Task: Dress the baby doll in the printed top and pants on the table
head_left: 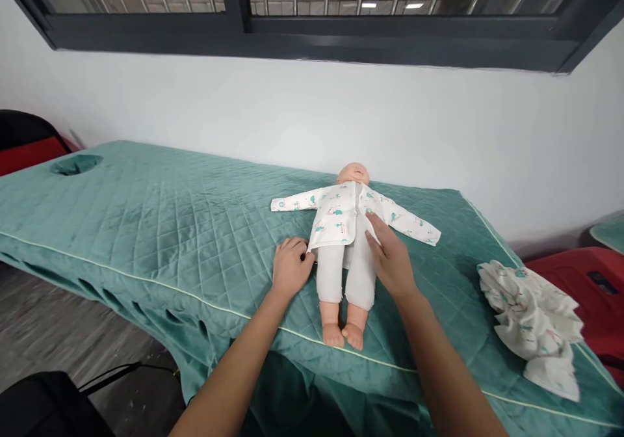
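Looking down from my head camera, I have the printed jacket [336, 219] spread over the torso of the doll [353, 175], which lies on its back on the green padded bed [195, 229], white trousers [330, 274] below. My left hand [292, 266] curls at the jacket's lower hem corner and my right hand [394, 264], fingers extended with the thumb slightly apart, touches its front edge, though I cannot tell whether either pinches it. The jacket looks light, limp and soft, so the hem corners and front edges seem the surest holds.
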Demonstrator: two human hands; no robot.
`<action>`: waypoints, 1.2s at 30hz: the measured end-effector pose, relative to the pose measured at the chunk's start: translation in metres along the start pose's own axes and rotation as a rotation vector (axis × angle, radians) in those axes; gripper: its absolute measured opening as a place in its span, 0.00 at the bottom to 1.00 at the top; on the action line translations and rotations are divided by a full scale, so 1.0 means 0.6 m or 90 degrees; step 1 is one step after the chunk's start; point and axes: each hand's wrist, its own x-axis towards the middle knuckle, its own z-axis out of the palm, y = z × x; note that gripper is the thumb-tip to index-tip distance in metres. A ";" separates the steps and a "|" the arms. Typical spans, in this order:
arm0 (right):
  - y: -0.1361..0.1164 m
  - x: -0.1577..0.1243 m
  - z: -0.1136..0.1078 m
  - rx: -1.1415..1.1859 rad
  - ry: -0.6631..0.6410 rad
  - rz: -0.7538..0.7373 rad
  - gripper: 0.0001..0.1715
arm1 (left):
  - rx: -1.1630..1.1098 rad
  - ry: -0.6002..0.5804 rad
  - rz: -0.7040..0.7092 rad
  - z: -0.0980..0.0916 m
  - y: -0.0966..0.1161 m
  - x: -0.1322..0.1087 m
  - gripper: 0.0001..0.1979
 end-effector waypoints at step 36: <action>0.140 0.026 0.003 0.431 0.178 0.408 0.40 | -0.575 0.071 -0.171 0.003 -0.024 0.014 0.19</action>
